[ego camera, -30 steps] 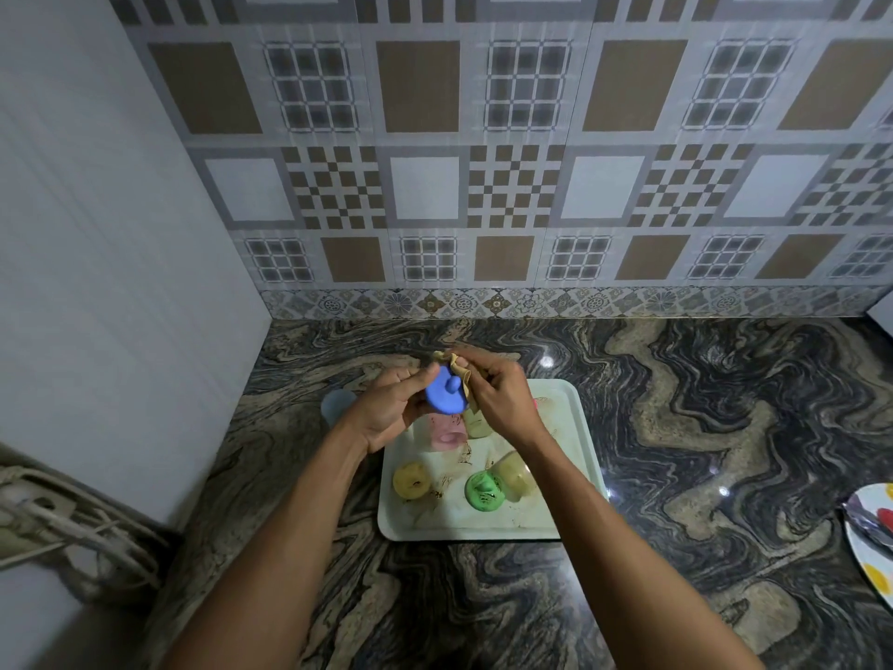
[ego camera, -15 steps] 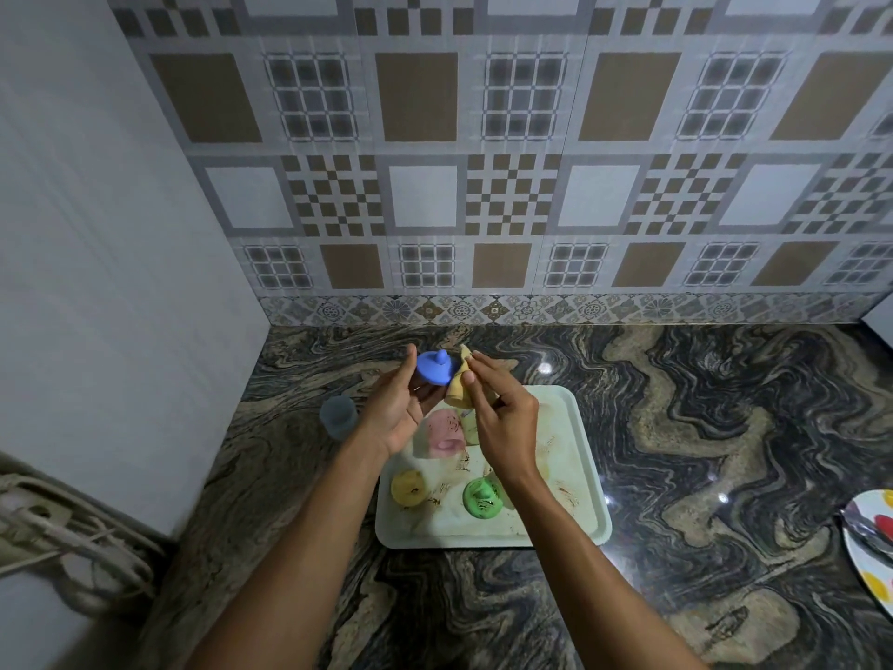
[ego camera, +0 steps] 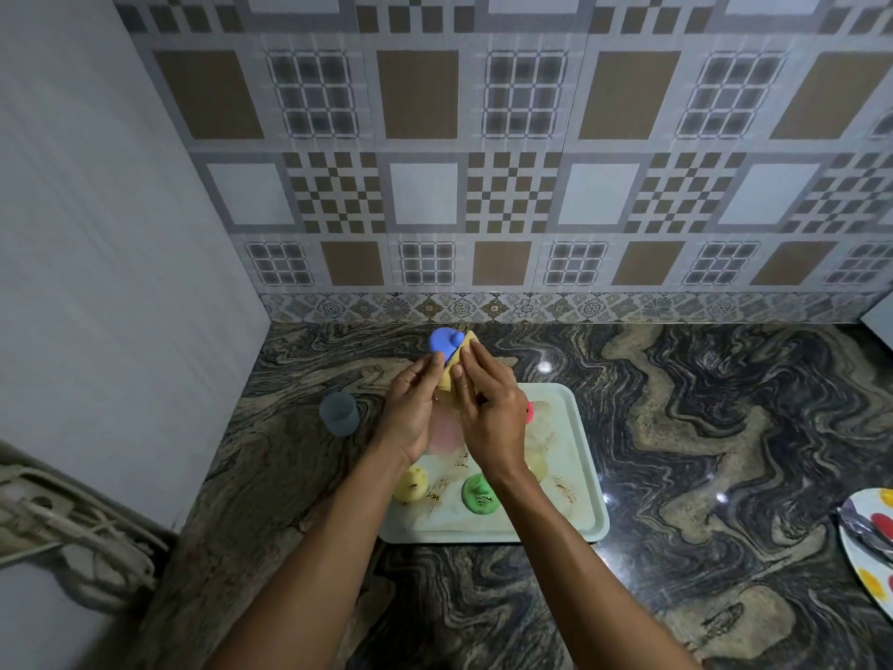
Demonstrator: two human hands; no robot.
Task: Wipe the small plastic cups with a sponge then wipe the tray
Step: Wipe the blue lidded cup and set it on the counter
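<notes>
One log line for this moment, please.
stage: wiping cups | left hand: holds blue cup | right hand: presses sponge on it | tray: unwiped

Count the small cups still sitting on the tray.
3 clearly on the white plastic tray: yellow plastic cup front left, green plastic cup front centre, pink plastic cup between the wrists. The hands may hide more.

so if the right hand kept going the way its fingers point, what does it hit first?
The yellow sponge it already presses, then the blue cup held by the left hand. Beyond those, probably bare counter and the tiled wall; depth is unclear.
</notes>
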